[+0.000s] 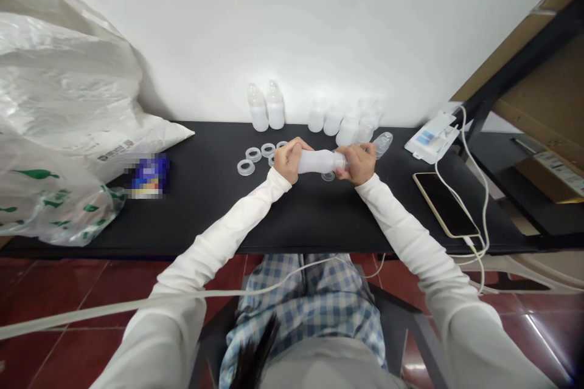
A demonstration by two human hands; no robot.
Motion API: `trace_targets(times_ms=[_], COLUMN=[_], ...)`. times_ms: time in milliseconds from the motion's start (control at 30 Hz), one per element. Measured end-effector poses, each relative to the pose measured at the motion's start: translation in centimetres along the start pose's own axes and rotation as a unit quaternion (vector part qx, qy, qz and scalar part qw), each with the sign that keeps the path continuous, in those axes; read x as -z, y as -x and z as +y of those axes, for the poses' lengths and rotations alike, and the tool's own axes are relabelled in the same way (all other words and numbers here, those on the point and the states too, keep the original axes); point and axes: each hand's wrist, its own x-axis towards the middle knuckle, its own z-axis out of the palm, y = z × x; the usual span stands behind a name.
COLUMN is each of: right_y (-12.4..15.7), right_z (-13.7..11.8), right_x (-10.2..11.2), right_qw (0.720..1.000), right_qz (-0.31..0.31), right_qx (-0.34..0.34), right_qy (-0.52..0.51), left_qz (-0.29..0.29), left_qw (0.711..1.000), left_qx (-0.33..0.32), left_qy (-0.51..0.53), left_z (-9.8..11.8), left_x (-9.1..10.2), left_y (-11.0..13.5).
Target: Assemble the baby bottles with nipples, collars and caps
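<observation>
A frosted white baby bottle (316, 161) lies sideways in the air above the black table, held between both hands. My left hand (287, 159) is closed around its base end. At the clear neck end, my right hand (359, 163) has its fingers wrapped round; they partly hide what is there. Below the bottle, a small clear disc-like piece (327, 177) rests on the table. Several whitish rings (241, 170) lie beside my left hand, some partly covered by it. Just beyond my right hand are clear domed caps (384, 144).
Two bottles with clear caps (260, 118) stand against the wall. Several white bottles (347, 131) stand further right. A phone (444, 203) on a cable and a white power strip (431, 140) lie right. Large plastic bags (59, 103) and a blue packet (150, 173) occupy the left.
</observation>
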Motion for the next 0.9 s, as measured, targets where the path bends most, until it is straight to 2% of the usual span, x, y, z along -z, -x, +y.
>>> trace_targets(times_ms=[100, 233, 367, 533, 700, 800, 900], right_y=[-0.3, -0.8, -1.1, -1.0, -0.1, 0.2, -0.1], right_z=[0.5, 0.4, 0.0, -0.3, 0.2, 0.7, 0.5], right_x=[0.5, 0.9, 0.7, -0.1, -0.7, -0.8, -0.6], right_qw=[0.998, 0.995, 0.995, 0.992, 0.992, 0.996, 0.997], right_qz=[-0.040, -0.067, -0.068, -0.097, -0.079, -0.041, 0.007], right_qx=[0.039, 0.064, 0.062, 0.012, -0.013, -0.029, -0.007], right_qy=[-0.021, -0.041, -0.046, -0.078, -0.093, -0.077, -0.078], left_qz=[-0.004, 0.031, 0.046, 0.029, 0.013, 0.040, 0.064], left_qw=[0.997, 0.983, 0.971, 0.960, 0.943, 0.922, 0.922], left_qx=[0.080, 0.181, 0.235, 0.276, 0.329, 0.381, 0.377], left_qy=[-0.003, 0.006, 0.005, 0.023, 0.037, 0.053, 0.065], left_z=[-0.1, -0.6, -0.6, -0.2, -0.4, -0.7, -0.8], left_x=[0.2, 0.6, 0.9, 0.8, 1.1, 1.4, 1.4], left_y=[-0.4, -0.9, -1.2, -1.2, -1.8, -2.2, -2.4])
